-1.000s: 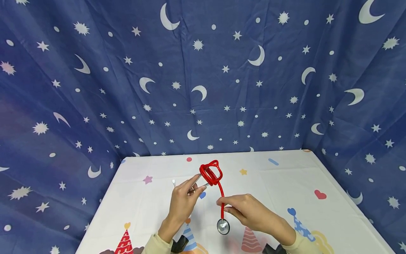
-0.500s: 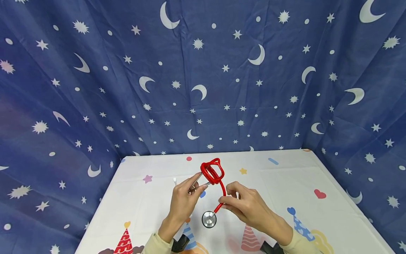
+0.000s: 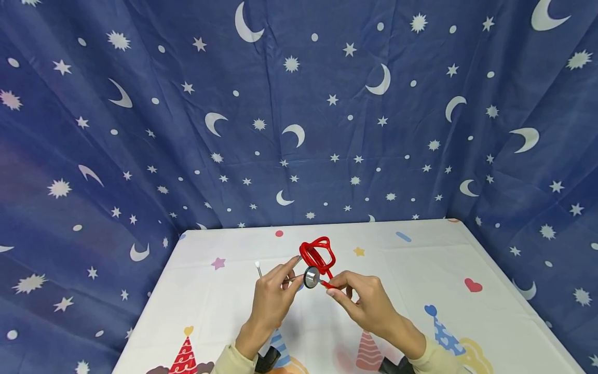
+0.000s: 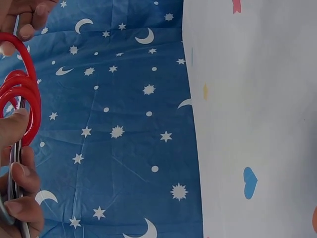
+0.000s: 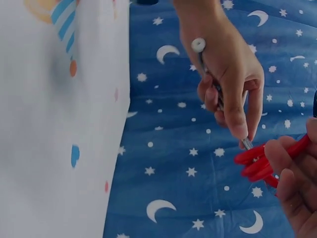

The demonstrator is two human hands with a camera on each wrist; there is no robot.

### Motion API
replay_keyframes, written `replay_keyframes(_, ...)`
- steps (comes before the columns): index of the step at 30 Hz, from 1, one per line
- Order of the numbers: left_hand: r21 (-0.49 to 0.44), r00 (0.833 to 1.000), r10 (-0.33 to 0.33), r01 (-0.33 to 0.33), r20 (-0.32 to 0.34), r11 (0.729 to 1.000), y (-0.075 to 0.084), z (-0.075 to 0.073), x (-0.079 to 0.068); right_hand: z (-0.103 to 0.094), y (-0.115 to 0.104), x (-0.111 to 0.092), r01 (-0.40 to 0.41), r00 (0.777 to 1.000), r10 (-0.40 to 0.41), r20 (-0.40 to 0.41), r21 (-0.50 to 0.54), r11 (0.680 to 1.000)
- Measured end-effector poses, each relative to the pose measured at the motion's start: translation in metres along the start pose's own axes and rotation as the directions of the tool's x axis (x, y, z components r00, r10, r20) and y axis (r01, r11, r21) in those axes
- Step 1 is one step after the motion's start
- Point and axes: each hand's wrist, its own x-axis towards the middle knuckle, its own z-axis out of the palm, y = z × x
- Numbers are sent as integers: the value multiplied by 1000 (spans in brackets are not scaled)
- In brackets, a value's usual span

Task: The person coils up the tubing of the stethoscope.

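A stethoscope with red tubing point(image 3: 320, 256) is held above the table between my two hands. Its tube is wound in several loops around the metal ear tubes. My left hand point(image 3: 272, 296) grips those metal tubes point(image 4: 17, 168), and a white eartip point(image 5: 198, 45) sticks out behind that hand. With thumb and fingertips my right hand point(image 3: 366, 301) pinches the red tube close to the round silver chest piece point(image 3: 311, 277), which sits just right of my left thumb, in front of the loops. The left wrist view cuts off part of the coil.
Below the hands lies a table with a white cloth point(image 3: 210, 296) printed with party hats, stars and hearts. A dark blue curtain point(image 3: 299, 104) with moons and stars hangs behind it and along both sides.
The chest piece has swung from hanging low up to beside my left thumb. My right hand has shifted its grip along the tube toward the chest piece. My left hand keeps its hold.
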Motion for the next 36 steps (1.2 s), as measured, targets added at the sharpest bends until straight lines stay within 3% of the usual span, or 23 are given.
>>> replay_keyframes(5, 9, 999, 34, -34, -16, 999, 1, 2, -1, 0, -2, -3, -114, 993, 115, -21, 30, 993)
replay_keyframes(11, 21, 996, 72, -71, -47, 997, 2, 3, 1, -1, -5, -3, -245, 968, 247, -40, 47, 968)
replay_keyframes(19, 19, 996, 77, -76, -52, 997, 5, 4, 2, 0, -4, -4, -304, 951, 305, -46, 45, 952)
replay_keyframes(27, 19, 997, 68, -67, -35, 998, 5, 6, -1, 1, -4, -5, -418, 907, 418, -52, 22, 908)
replay_keyframes(36, 51, 993, 107, -105, -50, 993, 5, 7, -1, 3, -2, -3, -438, 895, 425, -138, -85, 895)
